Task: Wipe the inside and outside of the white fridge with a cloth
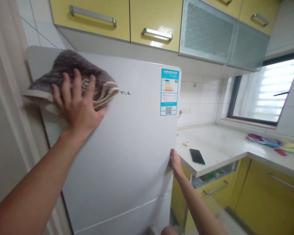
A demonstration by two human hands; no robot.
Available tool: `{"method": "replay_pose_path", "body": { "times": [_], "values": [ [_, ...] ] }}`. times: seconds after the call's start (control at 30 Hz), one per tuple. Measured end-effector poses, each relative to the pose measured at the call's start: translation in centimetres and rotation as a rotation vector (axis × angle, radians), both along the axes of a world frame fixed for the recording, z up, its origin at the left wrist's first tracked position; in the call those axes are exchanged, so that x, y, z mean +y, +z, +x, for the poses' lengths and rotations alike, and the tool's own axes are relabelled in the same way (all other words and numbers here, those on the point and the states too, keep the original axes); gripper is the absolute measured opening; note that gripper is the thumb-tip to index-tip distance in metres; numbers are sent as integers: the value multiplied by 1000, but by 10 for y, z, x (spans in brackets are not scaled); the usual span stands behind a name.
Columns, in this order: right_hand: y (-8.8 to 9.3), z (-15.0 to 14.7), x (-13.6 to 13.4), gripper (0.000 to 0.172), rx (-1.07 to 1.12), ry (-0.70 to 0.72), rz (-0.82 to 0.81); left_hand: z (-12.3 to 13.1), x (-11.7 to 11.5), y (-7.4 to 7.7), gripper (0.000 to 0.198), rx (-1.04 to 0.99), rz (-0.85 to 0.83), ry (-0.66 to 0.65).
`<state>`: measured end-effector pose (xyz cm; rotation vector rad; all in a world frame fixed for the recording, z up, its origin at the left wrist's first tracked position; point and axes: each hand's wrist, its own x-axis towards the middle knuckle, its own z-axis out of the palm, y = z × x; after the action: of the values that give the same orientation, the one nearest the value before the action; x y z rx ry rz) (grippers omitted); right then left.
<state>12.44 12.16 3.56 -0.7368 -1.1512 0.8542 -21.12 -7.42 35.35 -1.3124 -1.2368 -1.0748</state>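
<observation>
My left hand (79, 106) presses a folded brown cloth (71, 65) with pale edging against the upper left of a white fridge door (127, 137). Its fingers lie spread over the cloth, which covers part of the door beside the TCL lettering. On the door's right edge rests my right hand (175, 162), its thumb on the front side and its other fingers mostly hidden behind the edge. A blue energy label (170, 92) is stuck at the door's upper right.
Yellow wall cabinets (154, 19) hang just above the fridge. To the right, a white countertop (218, 143) carries a phone (197, 156), a small round white object (186, 143) and colourful cloths (271, 142). A window (264, 93) stands at the far right.
</observation>
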Motion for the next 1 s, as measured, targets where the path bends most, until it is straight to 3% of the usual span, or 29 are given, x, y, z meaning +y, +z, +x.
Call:
{"method": "replay_pose_path", "body": {
  "times": [0.07, 0.13, 0.23, 0.37, 0.43, 0.47, 0.5, 0.53, 0.57, 0.63, 0.7, 0.77, 0.83, 0.87, 0.9, 0.93, 1.0],
  "values": [
    [2, 2, -2, 85, 26, 73, -17, 25, 12, -10, 88, 139, -99, -33],
    [5, 4, -4, 86, 30, 109, -30, 45, 20, -49, 93, 278, -238, -73],
    [9, 5, -7, 90, 23, 130, -32, 52, 16, -148, 97, 346, -419, -89],
    [10, 6, -8, 91, -3, 129, -10, 19, -21, -297, 92, 209, -591, -74],
    [11, 6, -8, 92, -14, 113, 0, -3, -41, -347, 103, 99, -583, -34],
    [10, 5, -8, 92, -20, 103, 2, -13, -49, -360, 109, 24, -534, -6],
    [10, 5, -8, 93, -26, 94, 4, -22, -53, -362, 113, -45, -472, 14],
    [10, 4, -7, 94, -31, 83, 5, -29, -55, -354, 115, -97, -400, 29],
    [9, 3, -7, 94, -32, 72, 7, -34, -54, -336, 115, -129, -319, 39],
    [8, 2, -6, 94, -27, 51, 11, -36, -44, -274, 108, -120, -163, 57],
    [6, 2, -3, 92, -26, 31, 17, -30, -30, -195, 98, -101, -13, 55],
    [3, 2, 1, 90, -33, 16, 22, -17, -17, -119, 89, -56, -25, 32],
    [0, 2, 4, 89, -41, 3, 29, 0, -4, -66, 85, 0, -35, -16],
    [-1, 3, 5, 88, -46, -3, 34, 10, 1, -52, 84, 27, -65, -43],
    [-1, 3, 6, 88, -52, -10, 39, 21, 7, -47, 84, 51, -91, -75],
    [-2, 3, 6, 87, -60, -16, 45, 31, 13, -51, 86, 74, -130, -104],
    [-1, 4, 6, 87, -76, -26, 55, 50, 20, -86, 93, 124, -239, -148]
  ]
}}
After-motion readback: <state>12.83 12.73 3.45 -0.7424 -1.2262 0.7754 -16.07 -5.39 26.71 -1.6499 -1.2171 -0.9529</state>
